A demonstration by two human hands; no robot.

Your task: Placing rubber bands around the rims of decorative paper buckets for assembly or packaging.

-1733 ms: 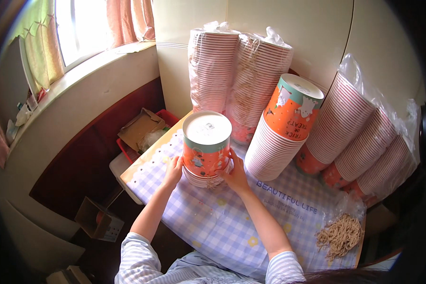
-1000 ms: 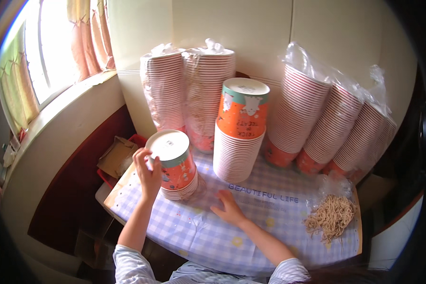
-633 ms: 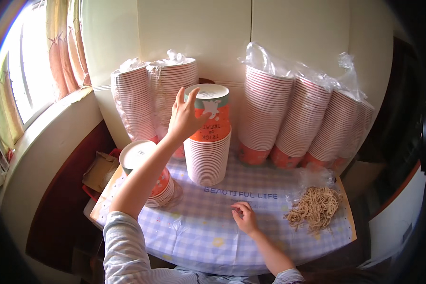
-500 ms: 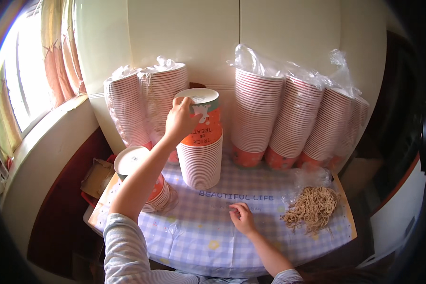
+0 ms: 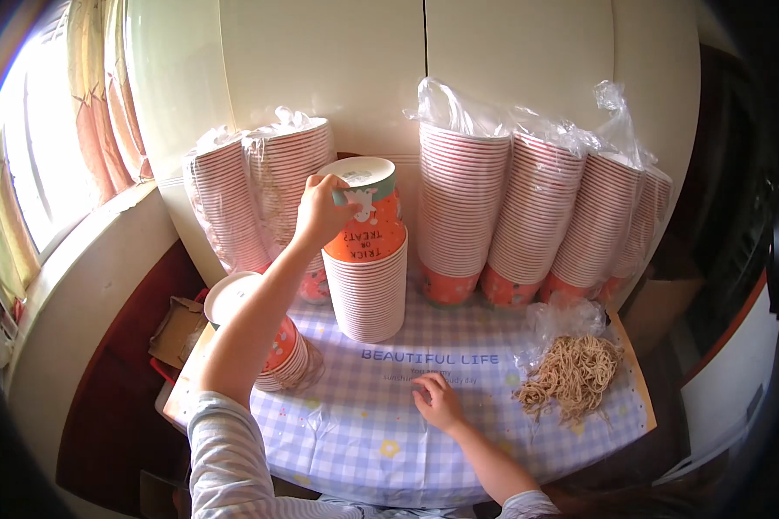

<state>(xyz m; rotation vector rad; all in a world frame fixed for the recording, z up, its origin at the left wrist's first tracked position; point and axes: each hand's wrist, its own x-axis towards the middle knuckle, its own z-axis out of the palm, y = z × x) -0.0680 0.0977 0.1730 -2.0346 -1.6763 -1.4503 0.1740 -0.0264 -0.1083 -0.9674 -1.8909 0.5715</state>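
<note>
My left hand (image 5: 323, 212) reaches to the top of a tall stack of upside-down paper buckets (image 5: 365, 298). Its fingers grip the bottom edge of the uppermost paper bucket (image 5: 376, 227), which is orange with a green band and a pale base. The stacked rims below it show as white rings. Over the table's middle rests my right hand (image 5: 438, 403), empty, with its fingers loosely bent and apart. A shorter bucket stack (image 5: 283, 363) stands beside my left forearm, which partly hides it.
Bagged bucket stacks stand along the back, one group at the left (image 5: 290, 173) and another at the right (image 5: 463, 199). A heap of tan strings (image 5: 573, 378) lies at the table's right by a clear plastic bag (image 5: 563, 322). A checked cloth (image 5: 346, 441) covers the table.
The view has shifted slightly. My left hand has turned a little at the top bucket's edge and still grips it. My right hand stays almost in place, its fingers slightly more spread.
</note>
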